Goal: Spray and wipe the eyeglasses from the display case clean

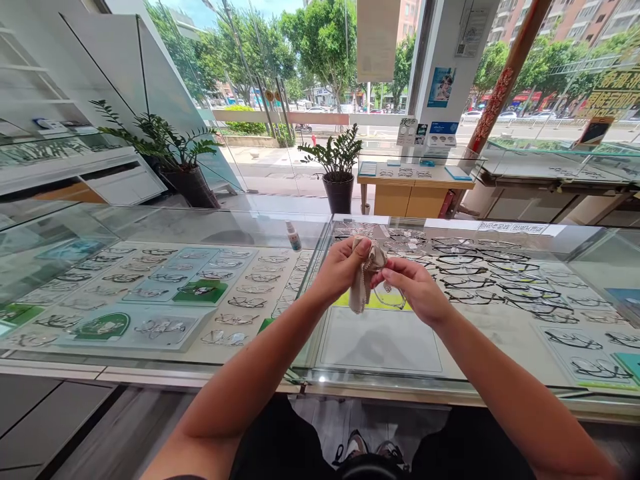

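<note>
My left hand [345,265] is closed on a beige cleaning cloth [359,292], which bunches up over the thumb and hangs below the fingers. Close beside it, my right hand [417,287] pinches a pair of eyeglasses [395,299] with a thin, light frame. One lens hangs below the fingers; the other part of the glasses is hidden behind the cloth and fingers. Both hands are held above the glass counter. A small spray bottle [293,237] stands on the countertop to the left of my hands.
Under the glass of the display counter [380,340] lie rows of eyeglasses [463,270], with more on the left around a green tray [203,291]. Beyond the counter stand potted plants [338,190] and a wooden display cabinet [410,197] near the windows.
</note>
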The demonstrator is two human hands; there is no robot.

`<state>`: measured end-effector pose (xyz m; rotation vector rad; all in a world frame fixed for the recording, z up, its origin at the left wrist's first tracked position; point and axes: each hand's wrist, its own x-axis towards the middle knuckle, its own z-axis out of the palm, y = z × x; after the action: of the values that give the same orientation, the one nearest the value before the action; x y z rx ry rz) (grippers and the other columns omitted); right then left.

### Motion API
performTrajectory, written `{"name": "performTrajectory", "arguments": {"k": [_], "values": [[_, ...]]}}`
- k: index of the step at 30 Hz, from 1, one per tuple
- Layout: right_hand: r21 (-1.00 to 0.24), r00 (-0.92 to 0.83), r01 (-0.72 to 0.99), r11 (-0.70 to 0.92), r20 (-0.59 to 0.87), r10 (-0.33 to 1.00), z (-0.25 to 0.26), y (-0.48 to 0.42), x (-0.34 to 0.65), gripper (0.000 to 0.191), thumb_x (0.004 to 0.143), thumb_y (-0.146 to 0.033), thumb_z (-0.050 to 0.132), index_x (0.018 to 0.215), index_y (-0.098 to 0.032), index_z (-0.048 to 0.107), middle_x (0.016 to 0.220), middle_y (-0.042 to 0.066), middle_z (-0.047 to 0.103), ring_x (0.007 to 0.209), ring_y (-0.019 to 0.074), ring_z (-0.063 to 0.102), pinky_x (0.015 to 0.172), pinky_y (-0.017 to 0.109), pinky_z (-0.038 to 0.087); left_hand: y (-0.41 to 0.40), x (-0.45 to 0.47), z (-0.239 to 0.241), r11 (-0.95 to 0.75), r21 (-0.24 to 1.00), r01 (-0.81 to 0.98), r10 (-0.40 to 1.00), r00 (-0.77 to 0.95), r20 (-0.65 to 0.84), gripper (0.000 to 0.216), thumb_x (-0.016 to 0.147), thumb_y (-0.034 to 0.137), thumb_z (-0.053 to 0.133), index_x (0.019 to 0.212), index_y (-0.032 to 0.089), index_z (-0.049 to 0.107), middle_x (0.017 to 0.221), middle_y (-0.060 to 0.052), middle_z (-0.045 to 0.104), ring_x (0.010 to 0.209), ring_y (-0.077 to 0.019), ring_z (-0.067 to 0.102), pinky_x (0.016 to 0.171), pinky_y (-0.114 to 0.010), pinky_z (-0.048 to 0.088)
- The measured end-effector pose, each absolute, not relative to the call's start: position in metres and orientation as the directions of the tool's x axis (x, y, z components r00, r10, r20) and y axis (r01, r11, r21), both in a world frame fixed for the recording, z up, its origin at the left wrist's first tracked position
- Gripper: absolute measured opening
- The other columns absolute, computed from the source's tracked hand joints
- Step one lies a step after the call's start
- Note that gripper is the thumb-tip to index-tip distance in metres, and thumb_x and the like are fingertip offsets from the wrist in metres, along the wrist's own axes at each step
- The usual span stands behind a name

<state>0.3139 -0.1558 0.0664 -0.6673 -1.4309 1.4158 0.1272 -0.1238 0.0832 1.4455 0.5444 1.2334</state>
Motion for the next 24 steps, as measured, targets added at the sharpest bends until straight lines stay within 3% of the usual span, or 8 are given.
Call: {"name": "performTrajectory", "arguments": {"k": [5,7,12,17,20,24], "values": [[-0.952,-0.357,-0.296,0.078,0.186,0.915,0.071,-0.150,0.322,0.027,0.086,-0.050,0.085,0.083,-0.023,0.083,0.088,0.004,0.078,0.087,0.0201,0.069,0.090,0.037,0.049,-0.114,0.116,0.085,-0.211,0.938,-0.275,0.770,0.544,0.333,0.043,0.090,0.054,0.082,0.104,0.014,0.072,0.091,-0.007,0.075,0.075,-0.0167,0.071,0.069,-0.027,0.058],[-0.950,-0.342,-0.305,0.063,0.171,0.924,0.068,-0.149,0.320,0.028,0.083,-0.051,0.087,0.083,-0.023,0.083,0.088,0.004,0.078,0.087,0.0200,0.068,0.088,0.036,0.049,-0.114,0.117,0.085,-0.207,0.940,-0.271,0.762,0.558,0.329,0.042,0.086,0.047,0.088,0.109,0.015,0.070,0.095,-0.008,0.076,0.078,-0.0169,0.072,0.069,-0.026,0.057],[-0.958,-0.355,-0.266,0.109,0.202,0.913,0.056,-0.152,0.311,0.027,0.089,-0.050,0.083,0.091,-0.024,0.080,0.089,0.003,0.078,0.086,0.0199,0.065,0.083,0.035,0.046,-0.121,0.128,0.080,-0.266,0.917,-0.297,0.828,0.417,0.375,0.043,0.085,0.049,0.088,0.085,0.018,0.059,0.064,0.002,0.064,0.050,-0.0112,0.058,0.050,-0.024,0.047],[-0.957,-0.376,-0.236,0.169,0.250,0.892,0.061,-0.156,0.314,0.021,0.095,-0.044,0.078,0.088,-0.024,0.079,0.091,0.003,0.080,0.087,0.0193,0.065,0.085,0.035,0.045,-0.123,0.127,0.081,-0.354,0.903,-0.243,0.860,0.296,0.416,0.052,0.093,0.062,0.075,0.074,0.016,0.058,0.062,0.000,0.061,0.051,-0.0091,0.053,0.050,-0.022,0.043],[-0.952,-0.369,-0.260,0.160,0.251,0.895,0.069,-0.155,0.320,0.021,0.094,-0.043,0.078,0.086,-0.024,0.082,0.089,0.004,0.079,0.087,0.0205,0.067,0.088,0.036,0.047,-0.121,0.121,0.085,-0.324,0.907,-0.269,0.808,0.420,0.413,0.048,0.097,0.061,0.071,0.085,0.014,0.069,0.071,-0.004,0.068,0.060,-0.0127,0.061,0.057,-0.024,0.050],[-0.946,-0.345,-0.304,0.109,0.216,0.913,0.072,-0.154,0.322,0.024,0.088,-0.047,0.083,0.082,-0.024,0.083,0.088,0.004,0.078,0.088,0.0217,0.068,0.089,0.037,0.049,-0.122,0.119,0.089,-0.235,0.921,-0.310,0.758,0.536,0.373,0.038,0.092,0.049,0.082,0.108,0.016,0.071,0.086,-0.007,0.074,0.071,-0.0169,0.069,0.065,-0.028,0.058]]}}
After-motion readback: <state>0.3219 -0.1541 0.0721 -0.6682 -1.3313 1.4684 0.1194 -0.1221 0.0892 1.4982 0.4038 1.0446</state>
